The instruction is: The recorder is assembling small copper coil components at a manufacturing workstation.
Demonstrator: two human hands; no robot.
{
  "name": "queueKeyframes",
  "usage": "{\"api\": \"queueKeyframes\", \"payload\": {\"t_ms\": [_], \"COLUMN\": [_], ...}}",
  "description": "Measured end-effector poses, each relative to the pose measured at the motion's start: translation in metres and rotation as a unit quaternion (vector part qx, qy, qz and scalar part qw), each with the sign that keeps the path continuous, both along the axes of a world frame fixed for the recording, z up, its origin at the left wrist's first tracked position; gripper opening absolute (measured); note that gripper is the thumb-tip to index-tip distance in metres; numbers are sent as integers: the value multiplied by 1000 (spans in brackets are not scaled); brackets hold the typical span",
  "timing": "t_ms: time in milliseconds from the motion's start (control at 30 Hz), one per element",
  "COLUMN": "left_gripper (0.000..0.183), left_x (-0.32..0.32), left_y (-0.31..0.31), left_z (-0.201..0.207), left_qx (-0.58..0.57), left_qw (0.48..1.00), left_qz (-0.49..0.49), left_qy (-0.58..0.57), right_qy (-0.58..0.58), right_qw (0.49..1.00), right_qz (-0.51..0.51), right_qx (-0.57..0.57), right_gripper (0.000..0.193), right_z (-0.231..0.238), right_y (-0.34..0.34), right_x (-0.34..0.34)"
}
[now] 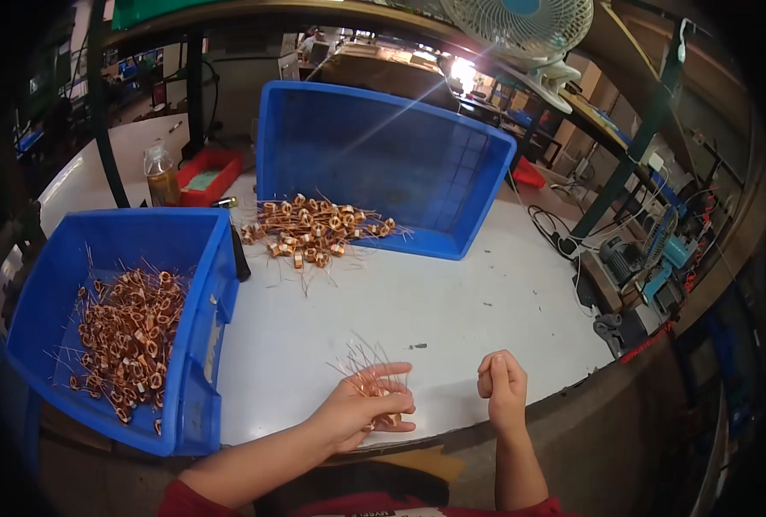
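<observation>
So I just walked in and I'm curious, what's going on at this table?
A person is sorting small copper wire coils. The left hand holds a bunch of coils, their thin wire leads sticking up, near the front edge of the white table. The right hand is closed beside it, and whether it holds anything cannot be seen. A blue bin on the left holds many coils, and a loose pile spills from a tilted blue crate behind.

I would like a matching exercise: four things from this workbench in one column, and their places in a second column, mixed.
1. left hand
2. right hand
3. loose coil pile
4. bottle

a. closed in a fist, apart from the coils
b. beside the red tray
c. holding copper coils
d. at the mouth of the tipped blue bin

Pairs: 1-c, 2-a, 3-d, 4-b
</observation>
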State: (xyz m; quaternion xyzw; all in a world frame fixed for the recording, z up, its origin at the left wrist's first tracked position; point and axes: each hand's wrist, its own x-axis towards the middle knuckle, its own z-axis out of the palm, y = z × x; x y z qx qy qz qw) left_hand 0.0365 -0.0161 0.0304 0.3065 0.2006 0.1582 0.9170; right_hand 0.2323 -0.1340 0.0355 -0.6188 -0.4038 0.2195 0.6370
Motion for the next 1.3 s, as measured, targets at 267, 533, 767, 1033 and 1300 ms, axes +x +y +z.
{"api": "queueKeyframes", "payload": {"t_ms": [267, 533, 767, 1033, 1300], "left_gripper": [7, 9, 13, 14, 20], "left_x": [1, 10, 12, 14, -20], "left_y": [12, 22, 20, 27, 25], "left_z": [-4, -39, -49, -35, -5], "left_qx": [172, 759, 658, 270, -84], "left_qw": [981, 564, 719, 934, 981], "left_qz": [19, 307, 167, 197, 173], "left_qy": [82, 107, 149, 123, 16], "right_qy": [-21, -16, -155, -240, -494], "right_qw": [1000, 999, 984, 949, 868], "right_qz": [-2, 12, 48, 120, 28], "right_qx": [-19, -27, -75, -164, -45], "right_gripper": [26, 25, 24, 25, 18], "right_z": [-1, -5, 7, 7, -9], "right_y": [6, 9, 40, 145, 270], "right_x": [-8, -13, -10, 54, 102]}}
